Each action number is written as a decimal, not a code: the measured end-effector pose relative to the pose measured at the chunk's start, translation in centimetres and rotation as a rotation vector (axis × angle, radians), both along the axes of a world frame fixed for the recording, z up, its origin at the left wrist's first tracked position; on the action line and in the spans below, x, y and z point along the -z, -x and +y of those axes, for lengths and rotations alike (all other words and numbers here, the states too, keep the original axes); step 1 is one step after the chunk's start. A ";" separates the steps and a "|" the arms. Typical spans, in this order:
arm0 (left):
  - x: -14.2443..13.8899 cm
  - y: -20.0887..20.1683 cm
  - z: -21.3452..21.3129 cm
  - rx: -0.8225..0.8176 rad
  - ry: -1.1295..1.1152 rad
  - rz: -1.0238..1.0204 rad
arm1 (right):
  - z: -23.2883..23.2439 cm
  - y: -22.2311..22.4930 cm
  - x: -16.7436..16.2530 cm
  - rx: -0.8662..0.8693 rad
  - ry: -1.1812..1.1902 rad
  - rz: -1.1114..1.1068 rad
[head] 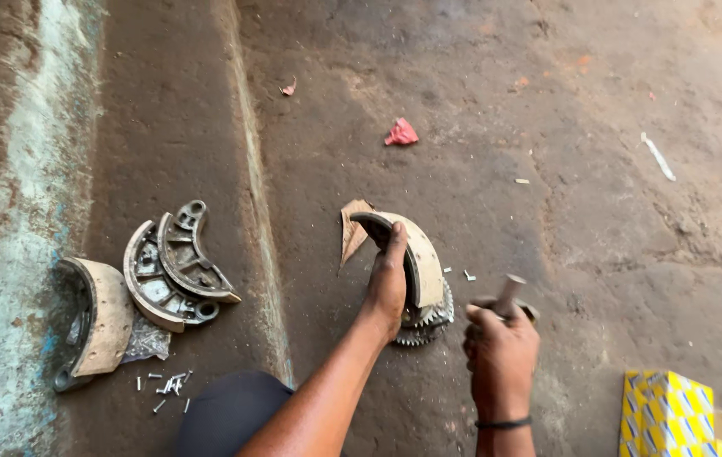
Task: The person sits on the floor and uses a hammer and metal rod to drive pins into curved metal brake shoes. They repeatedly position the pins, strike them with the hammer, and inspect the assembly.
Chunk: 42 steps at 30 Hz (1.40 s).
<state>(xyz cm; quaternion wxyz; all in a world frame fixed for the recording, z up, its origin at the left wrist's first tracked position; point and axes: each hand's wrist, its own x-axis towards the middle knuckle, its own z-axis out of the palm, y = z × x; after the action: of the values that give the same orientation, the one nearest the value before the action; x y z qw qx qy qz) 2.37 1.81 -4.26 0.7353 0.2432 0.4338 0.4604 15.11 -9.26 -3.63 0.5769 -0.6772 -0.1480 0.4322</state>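
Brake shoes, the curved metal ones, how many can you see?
4: one lined curved metal brake shoe in the left hand, one lined at far left, two bare ones stacked beside it. Others may be hidden.

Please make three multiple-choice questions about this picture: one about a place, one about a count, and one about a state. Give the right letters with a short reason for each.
1. Where is the yellow patterned box?
A. lower right corner
B. upper left corner
C. under the gear

2. How many bare metal brake shoes lie stacked at the left?
A. five
B. none
C. two

3. How does the left hand keep the curved brake shoe?
A. flat on the ground
B. standing on edge on the toothed gear
C. inside the box

Answers: 1 A, the box sits at the lower right edge. 2 C, two curved metal pieces overlap there. 3 B, the grip is on the shoe's upper end while it stands on the gear; the right hand grips a hammer-like tool.
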 end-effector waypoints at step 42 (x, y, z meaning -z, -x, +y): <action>-0.5 2.2 0.4 0.165 -0.359 0.302 | 0.0 0.1 7.1 0.026 0.158 0.325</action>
<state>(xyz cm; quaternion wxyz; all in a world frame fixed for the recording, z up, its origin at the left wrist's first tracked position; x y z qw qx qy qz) 0.14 2.23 -3.79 0.6422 0.4707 0.4287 0.4270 15.01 -9.27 -10.72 0.5438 -0.6435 -0.0099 0.5386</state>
